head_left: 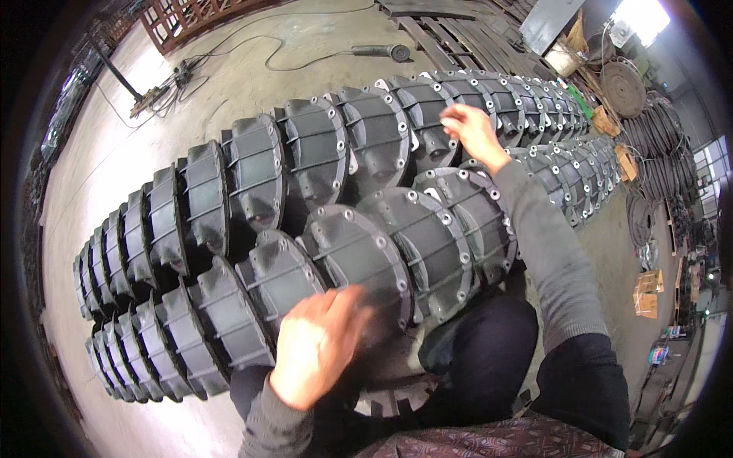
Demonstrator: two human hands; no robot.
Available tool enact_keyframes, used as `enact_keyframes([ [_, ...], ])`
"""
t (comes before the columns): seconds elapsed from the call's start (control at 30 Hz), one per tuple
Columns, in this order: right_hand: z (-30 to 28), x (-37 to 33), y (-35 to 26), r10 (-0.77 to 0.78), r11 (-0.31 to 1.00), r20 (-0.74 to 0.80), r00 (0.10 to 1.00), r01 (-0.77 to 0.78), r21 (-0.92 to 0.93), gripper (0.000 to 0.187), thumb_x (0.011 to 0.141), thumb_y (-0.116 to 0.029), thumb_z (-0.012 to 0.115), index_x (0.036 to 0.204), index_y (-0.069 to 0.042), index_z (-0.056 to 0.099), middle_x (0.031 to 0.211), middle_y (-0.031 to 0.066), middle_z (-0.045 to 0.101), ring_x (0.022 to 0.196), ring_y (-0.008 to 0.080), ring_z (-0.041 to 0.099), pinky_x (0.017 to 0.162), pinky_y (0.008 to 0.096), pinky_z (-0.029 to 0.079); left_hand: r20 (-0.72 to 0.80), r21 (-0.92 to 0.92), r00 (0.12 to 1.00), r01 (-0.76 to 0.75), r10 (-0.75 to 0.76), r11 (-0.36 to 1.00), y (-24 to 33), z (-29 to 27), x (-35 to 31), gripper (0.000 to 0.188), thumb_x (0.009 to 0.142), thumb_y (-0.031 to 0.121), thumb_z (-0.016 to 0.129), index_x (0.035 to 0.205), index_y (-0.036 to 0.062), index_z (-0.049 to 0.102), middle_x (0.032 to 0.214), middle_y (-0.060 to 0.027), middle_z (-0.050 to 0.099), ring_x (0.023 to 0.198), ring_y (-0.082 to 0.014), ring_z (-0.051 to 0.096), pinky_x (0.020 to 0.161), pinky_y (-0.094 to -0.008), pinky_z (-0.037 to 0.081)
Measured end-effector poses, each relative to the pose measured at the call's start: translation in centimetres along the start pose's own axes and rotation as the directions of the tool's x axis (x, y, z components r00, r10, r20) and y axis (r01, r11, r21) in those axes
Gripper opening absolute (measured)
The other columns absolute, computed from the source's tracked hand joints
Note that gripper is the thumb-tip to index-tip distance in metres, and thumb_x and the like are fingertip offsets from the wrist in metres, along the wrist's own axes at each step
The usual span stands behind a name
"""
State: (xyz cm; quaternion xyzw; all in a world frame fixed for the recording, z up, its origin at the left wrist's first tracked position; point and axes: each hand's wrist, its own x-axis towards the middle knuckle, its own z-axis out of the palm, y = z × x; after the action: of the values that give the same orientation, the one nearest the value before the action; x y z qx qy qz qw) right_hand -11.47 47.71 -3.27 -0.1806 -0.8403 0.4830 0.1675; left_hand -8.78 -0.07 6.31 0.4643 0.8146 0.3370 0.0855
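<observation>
Two long rows of dark grey ribbed metal castings, with flanges and bolt holes, stand nested side by side across the floor. My right hand [475, 136] reaches over the far row, its fingers curled together above a casting [429, 107]; whatever they may pinch is too small to make out. Lower down, my left hand [317, 347] is in front of the near row, close to a casting [355, 252]. Motion smears its fingers, so I cannot see whether they hold anything. White-edged bolt holes show on the flanges of a nearer casting [427, 248].
An angle grinder [380, 52] lies on the concrete floor behind the far row, its cord trailing left. Dark slatted pallets [450, 42] are at the back. Stacked dark rings [660, 145] stand at the right, with cardboard pieces [647, 294] nearer. A rust-red frame [195, 19] stands far left.
</observation>
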Motion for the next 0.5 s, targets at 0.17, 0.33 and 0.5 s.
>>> enact_keyframes([
  [0.17,3.5,13.4,3.6,-0.098,0.949,-0.109,0.989,0.06,-0.31,0.015,0.09,-0.008,0.075,0.104,-0.001,0.076,0.08,0.0094,0.076,0.074,0.0169,0.072,0.071,0.0331,0.057,0.067,0.033,0.993,0.09,-0.092,0.995,-0.8,-1.4,0.0,0.035,0.085,0.017,0.082,0.117,0.0058,0.071,0.08,-0.01,0.067,0.071,-0.0299,0.067,0.065,-0.0407,0.053],
  [0.33,5.5,21.2,7.2,-0.047,0.889,-0.17,0.984,-0.037,-0.456,0.014,0.092,-0.005,0.076,0.105,-0.001,0.077,0.082,0.0066,0.076,0.072,0.0115,0.071,0.066,0.0301,0.058,0.13,-0.133,0.991,0.061,-0.043,0.989,-0.9,-1.0,0.1,0.039,0.088,0.013,0.078,0.125,0.0036,0.068,0.088,-0.0122,0.066,0.079,-0.0323,0.064,0.07,-0.0432,0.05],
  [0.5,6.2,24.6,9.7,-0.115,0.829,-0.14,0.983,0.017,-0.559,0.017,0.087,-0.008,0.078,0.104,-0.002,0.078,0.083,0.011,0.078,0.075,0.0173,0.074,0.073,0.0341,0.058,0.354,-0.048,0.935,0.056,-0.035,0.997,-2.6,0.5,-0.2,0.05,0.091,0.028,0.063,0.135,0.0042,0.065,0.1,-0.0133,0.068,0.095,-0.0315,0.067,0.083,-0.0431,0.055],
])
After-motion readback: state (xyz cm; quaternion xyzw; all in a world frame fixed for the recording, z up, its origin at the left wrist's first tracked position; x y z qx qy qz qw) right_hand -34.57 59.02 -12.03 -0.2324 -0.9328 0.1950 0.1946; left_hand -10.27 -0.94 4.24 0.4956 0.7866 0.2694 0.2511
